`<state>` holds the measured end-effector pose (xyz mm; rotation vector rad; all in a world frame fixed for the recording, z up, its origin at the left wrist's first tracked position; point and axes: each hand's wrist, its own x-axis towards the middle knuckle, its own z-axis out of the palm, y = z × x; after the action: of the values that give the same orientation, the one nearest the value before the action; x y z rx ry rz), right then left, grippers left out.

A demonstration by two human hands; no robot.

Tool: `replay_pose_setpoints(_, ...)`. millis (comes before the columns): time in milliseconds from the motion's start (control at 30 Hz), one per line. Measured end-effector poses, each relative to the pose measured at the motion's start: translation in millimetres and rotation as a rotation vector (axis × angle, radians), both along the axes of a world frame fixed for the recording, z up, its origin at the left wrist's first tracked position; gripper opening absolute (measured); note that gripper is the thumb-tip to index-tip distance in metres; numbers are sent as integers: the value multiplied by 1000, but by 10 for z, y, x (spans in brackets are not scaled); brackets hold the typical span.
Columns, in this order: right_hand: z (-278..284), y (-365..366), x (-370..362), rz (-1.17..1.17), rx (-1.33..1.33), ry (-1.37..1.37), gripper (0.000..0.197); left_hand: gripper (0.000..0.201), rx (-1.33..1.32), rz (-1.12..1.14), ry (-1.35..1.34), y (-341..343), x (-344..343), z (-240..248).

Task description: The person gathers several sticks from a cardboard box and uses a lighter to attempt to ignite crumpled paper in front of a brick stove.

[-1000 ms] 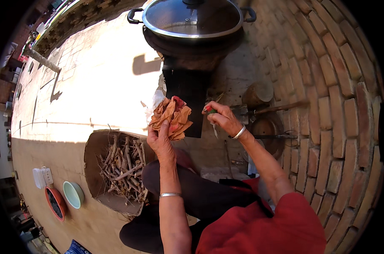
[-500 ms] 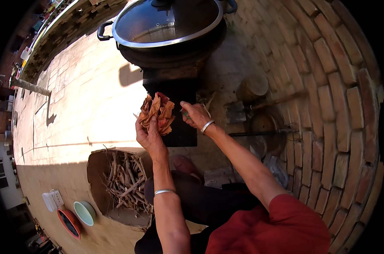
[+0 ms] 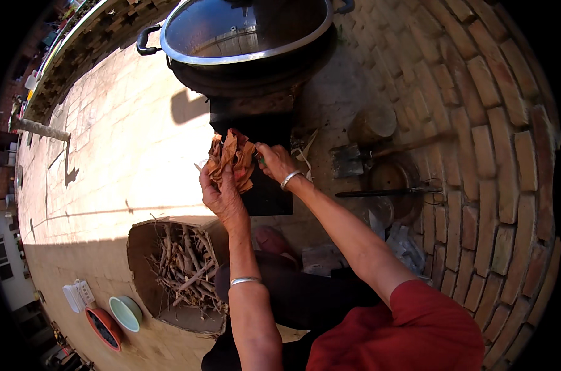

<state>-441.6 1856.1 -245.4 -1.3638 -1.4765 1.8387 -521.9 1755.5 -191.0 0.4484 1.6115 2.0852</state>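
Observation:
In my left hand is a bunch of crumpled reddish-brown paper, pinched at its lower edge. My right hand is closed around a small green lighter, mostly hidden by the fingers, with its top end close against the paper's right side. No flame can be made out. Both hands are over the black base of a stove, low in front of its body. On the stove sits a large dark wok, covered by a glass lid with a metal rim.
A cardboard box of sticks stands at my left knee. Beyond it are a green basin, an orange basin and a white power strip. A shovel, a dark rod and a brick wall lie rightward.
My right hand has moved slightly left, bringing the lighter up to the paper. The paper has shifted a little to the right and up. The view has shifted slightly.

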Motion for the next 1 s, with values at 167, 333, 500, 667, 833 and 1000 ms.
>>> replay_pose_setpoints(167,-76,6,-53,-37,-8,25,53,33,-22,-2,45,-4,-61,-108)
replay_pose_setpoints(333,-186,27,-31,-88,-11,163,44,31,-79,-10,99,23,-26,-113)
replay_pose_setpoints(500,-138,-10,-16,-96,-19,129,47,31,-180,-6,262,-19,-29,-191)
replay_pose_setpoints(667,-192,15,94,-141,-71,150,48,31,-201,-50,289,-3,32,-196)
replay_pose_setpoints(833,-153,-84,248,-161,-131,82,48,29,-203,-29,294,-18,49,-214)
replay_pose_setpoints(1000,-96,-74,184,-173,-113,89,48,30,-187,-6,274,26,-7,-204)
